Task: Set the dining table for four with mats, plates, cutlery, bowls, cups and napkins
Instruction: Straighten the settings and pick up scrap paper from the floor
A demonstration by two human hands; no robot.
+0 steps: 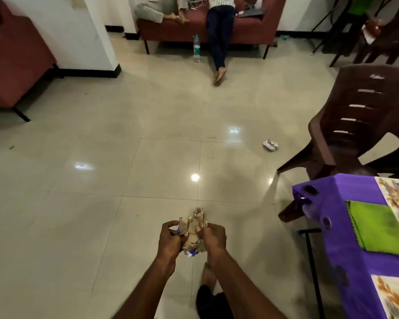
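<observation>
Over open floor tiles [101,180], crumpled wrapper [194,231] between left hand [171,240] and right hand [213,238].

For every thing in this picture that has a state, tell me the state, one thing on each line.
Left hand: grips the crumpled paper bundle.
Right hand: grips the same bundle from the other side.
Crumpled paper bundle: crushed, held above the floor.
Green napkin: folded flat, lying on the purple table.
Water bottle: upright on the floor, cap on.
Brown chair: upright beside the table.
White wad: crumpled, lying on the floor.
</observation>
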